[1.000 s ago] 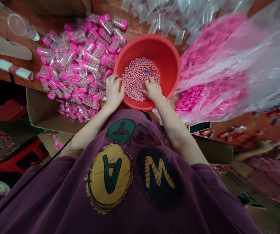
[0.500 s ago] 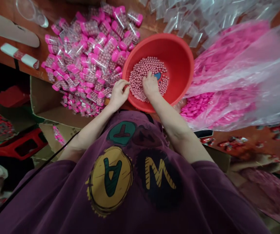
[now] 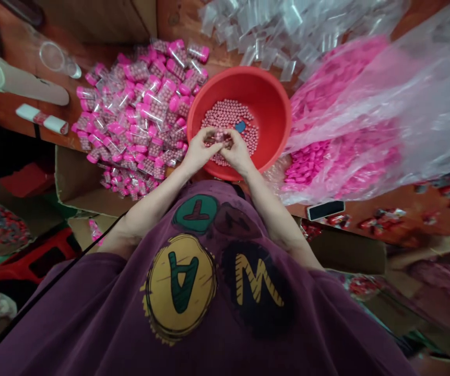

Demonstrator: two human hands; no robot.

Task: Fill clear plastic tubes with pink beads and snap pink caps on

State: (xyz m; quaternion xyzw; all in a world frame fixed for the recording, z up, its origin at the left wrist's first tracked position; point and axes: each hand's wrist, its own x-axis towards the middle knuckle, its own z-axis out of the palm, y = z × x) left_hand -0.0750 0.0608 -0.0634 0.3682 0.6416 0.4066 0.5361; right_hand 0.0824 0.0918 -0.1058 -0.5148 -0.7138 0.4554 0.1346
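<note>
A red basin (image 3: pixel 274 125) holds many small pink beads (image 3: pixel 228 110) and a blue piece (image 3: pixel 240 126). Over its near left part, my left hand (image 3: pixel 201 151) and my right hand (image 3: pixel 237 152) meet at the fingertips. Small pink beads or a small clear container of them show between the fingers, too small to tell apart. Both hands are closed around this. Left of the basin lies a large heap of clear bottles (image 3: pixel 154 112) with pink caps, filled with pink beads.
Clear empty containers (image 3: pixel 260 31) lie behind the basin. Pink caps (image 3: pixel 307 162) spill from a plastic bag (image 3: pixel 413 120) at the right. A phone (image 3: pixel 326 210) rests at the table's near edge. Another person's arm (image 3: pixel 428 256) is at the far right.
My right hand has come up out of the beads to meet my left hand, which has moved right over the basin. The whole view has shifted slightly.
</note>
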